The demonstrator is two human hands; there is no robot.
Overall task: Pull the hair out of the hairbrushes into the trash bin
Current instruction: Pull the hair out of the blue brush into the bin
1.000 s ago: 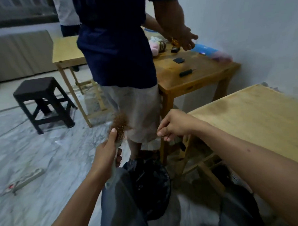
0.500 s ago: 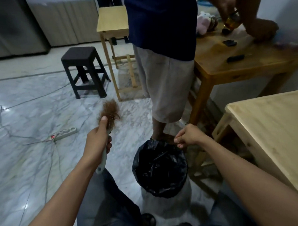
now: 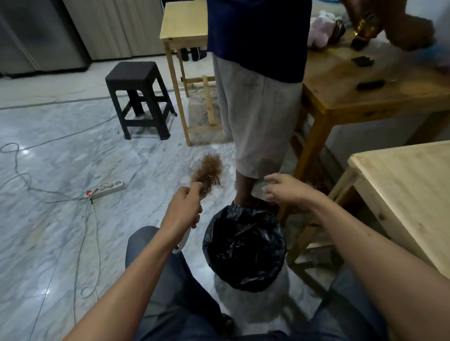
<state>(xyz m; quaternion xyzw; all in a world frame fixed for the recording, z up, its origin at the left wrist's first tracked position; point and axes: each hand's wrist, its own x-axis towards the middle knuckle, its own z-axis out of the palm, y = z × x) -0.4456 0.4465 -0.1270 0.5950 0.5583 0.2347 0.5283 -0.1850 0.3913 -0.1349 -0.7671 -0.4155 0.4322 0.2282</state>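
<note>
At centre left of the frame my left hand (image 3: 182, 213) grips the white handle of the hairbrush (image 3: 208, 171), its head up and still matted with reddish-brown hair (image 3: 210, 166), so I judge most of the pulling is left to do. Just below and right of it, at lower centre, the black-lined trash bin (image 3: 244, 247) stands on the marble floor; whether any hair lies inside I cannot tell. Right of centre my right hand (image 3: 288, 189) hangs above the bin's far rim, fingers spread and holding nothing. Half a second ago those fingers were curled shut; the brush has moved right, closer to the bin.
</note>
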